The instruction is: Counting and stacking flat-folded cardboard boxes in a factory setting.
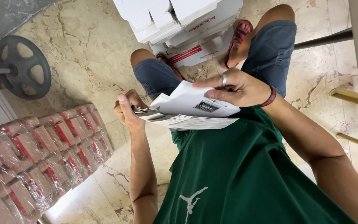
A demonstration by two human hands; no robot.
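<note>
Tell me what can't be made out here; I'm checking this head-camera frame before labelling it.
- Lower sheets of the flat cardboard stack: covered by the top sheet.
- Right hand palm: turned away from the camera.
- Left hand fingertips: behind the stack.
- Wrapped packs: cut by left edge.

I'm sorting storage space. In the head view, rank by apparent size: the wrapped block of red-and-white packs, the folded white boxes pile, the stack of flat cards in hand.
1. Wrapped block of packs
2. Folded white boxes pile, cut off by the frame, so unsure
3. Stack of flat cards, nearest the camera

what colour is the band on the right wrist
Red and black, a thin wristband beside the right hand; seen in the head view.
</note>
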